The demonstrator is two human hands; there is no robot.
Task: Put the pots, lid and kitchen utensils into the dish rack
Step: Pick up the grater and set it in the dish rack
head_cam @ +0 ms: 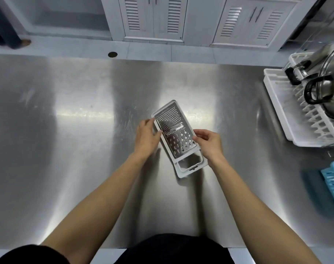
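A flat metal grater (173,130) in a white plastic frame lies slanted at the middle of the steel table (76,121), its handle end toward me. My left hand (146,137) grips its left edge and my right hand (210,142) pinches its right edge. The white dish rack (288,119) stands at the table's right edge. Steel pots (332,88) with black handles and a glass lid (328,60) lean inside it.
A light blue plastic basket (333,183) sits at the right edge, nearer to me than the rack. White louvred cabinets (154,18) line the floor beyond the table. Another person's foot (24,42) shows at the top left.
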